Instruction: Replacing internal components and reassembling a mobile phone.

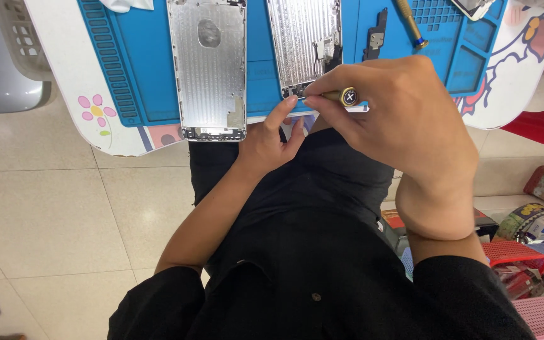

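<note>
1. A blue work mat fills the top of the frame, lying on a small white table with a pink flower printed at its lower left corner; pale floor tiles spread below.
2. On the mat, left of centre, lies a bare silver phone back shell, its lower edge hanging over the mat's edge.
3. Upper right on the mat: a small dark bracket part and a second gold-handled tool, well apart from the hands.
4. At the lower right edge sit red and pink plastic baskets and a roll of tape — cluttered, hard to read.
5. The right hand covers much of the centre and hides the mat's near edge; its fingers pinch a gold screwdriver, cap end facing the camera.
6. The left hand reaches up from below, fingertip touching the bottom corner of a second phone housing; it grips nothing.
7. That housing — top centre, silver, ribbed-looking inside with small parts at its lower right — meets the screwdriver tip at its bottom edge
</note>
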